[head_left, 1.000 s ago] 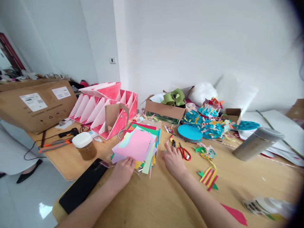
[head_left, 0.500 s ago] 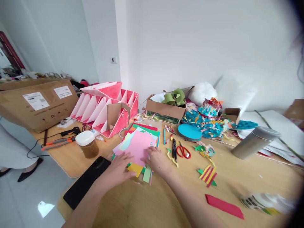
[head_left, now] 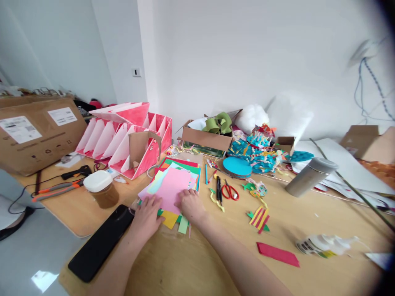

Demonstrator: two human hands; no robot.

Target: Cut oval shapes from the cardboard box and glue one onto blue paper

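A loose stack of coloured paper, topped by a pink sheet (head_left: 173, 187), lies on the wooden table (head_left: 179, 263). My left hand (head_left: 147, 216) rests on the stack's left edge, fingers spread a little. On the right edge of the pink sheet lies my right hand (head_left: 190, 205), its fingers bent and apart. Neither hand grips anything visible. A yellow piece (head_left: 169, 219) and a light green piece (head_left: 183, 225) stick out at the near edge, between the hands. Just right of the stack are black pens (head_left: 219, 189) and red-handled scissors (head_left: 230, 190).
A black phone (head_left: 101, 242) and a lidded jar (head_left: 101, 189) stand left. Behind are pink dividers (head_left: 123, 144) and an open box (head_left: 206, 137). To the right are a grey flask (head_left: 311, 176), a red strip (head_left: 277, 254) and a glue bottle (head_left: 324, 245).
The view has turned right, so things appear further left. My left hand's fingers have drawn in slightly at the stack's left edge. My right hand still touches the pink sheet.
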